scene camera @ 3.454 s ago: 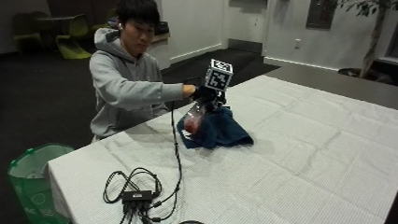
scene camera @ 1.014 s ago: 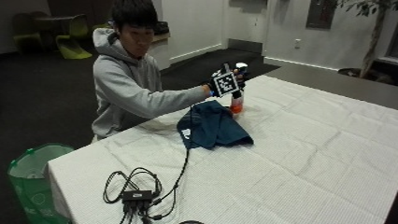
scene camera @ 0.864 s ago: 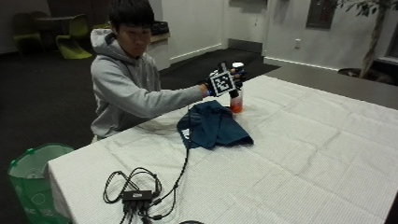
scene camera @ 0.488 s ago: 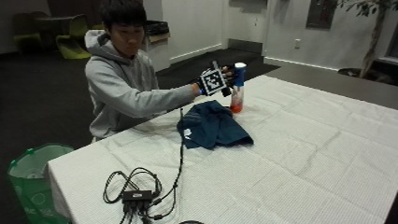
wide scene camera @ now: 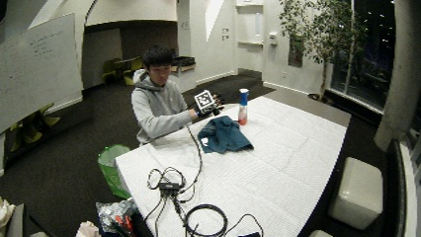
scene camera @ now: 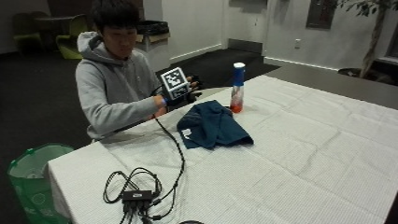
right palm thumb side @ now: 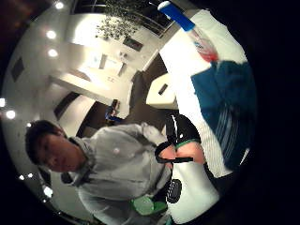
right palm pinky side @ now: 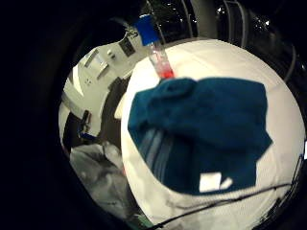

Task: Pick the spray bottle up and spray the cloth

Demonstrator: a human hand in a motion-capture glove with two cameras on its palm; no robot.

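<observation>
A spray bottle (scene camera: 237, 91) with a blue cap and red liquid at its bottom stands upright on the white tablecloth, just behind the cloth. The dark blue cloth (scene camera: 211, 125) lies crumpled on the table, a white tag showing at its near edge. My gloved right hand (scene camera: 189, 93) hovers near the table's edge, to the left of the bottle and apart from it, fingers relaxed and holding nothing. Both palm views look across the cloth (right palm pinky side: 206, 129) to the bottle (right palm pinky side: 158, 52) standing beyond it; the thumb side view has the cloth (right palm thumb side: 229, 108) and bottle (right palm thumb side: 197, 35) too.
A tangle of black cables and a small black hub (scene camera: 138, 193) lies near the table's front left corner. A green bin (scene camera: 31, 179) stands on the floor beside the table. The white tablecloth (scene camera: 311, 154) stretches to the right.
The hand set the bottle down upright behind the cloth, let it go and drew back toward the person. The bottle now stands alone.
</observation>
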